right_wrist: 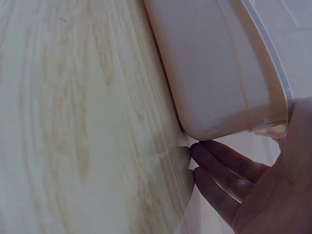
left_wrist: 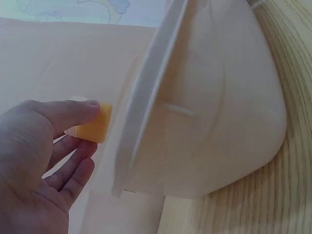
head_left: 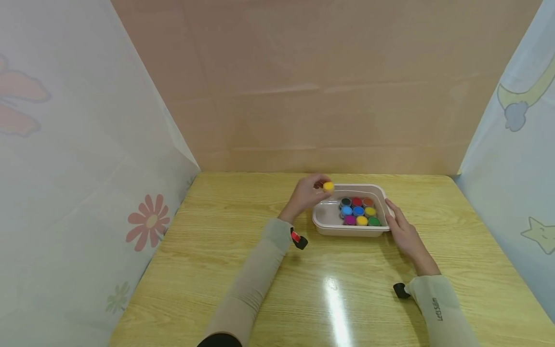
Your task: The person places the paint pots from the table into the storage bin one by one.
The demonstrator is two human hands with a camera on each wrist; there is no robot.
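Note:
Between thumb and fingers, my left hand (head_left: 307, 195) pinches a small paint pot (head_left: 328, 186) with a yellow top. Its body looks clear in the left wrist view, where the pot (left_wrist: 95, 123) is beside the rim of a pale pink plastic box (left_wrist: 195, 122). From the head view, the pot is above the box's back left corner. My right hand (head_left: 405, 233) holds the right end of the box (head_left: 327, 229), its thumb at the rim. Three fingers (right_wrist: 222, 183) reach to the box's lower corner in the right wrist view; the thumb is hidden there.
Inside the box, several small pots (head_left: 358, 211) with coloured tops stand in rows at the right side. The box rests on a wooden table (head_left: 234, 241) near its back edge. A brown sheet (head_left: 325, 106) rises behind, with patterned white sheets (head_left: 99, 159) at the sides.

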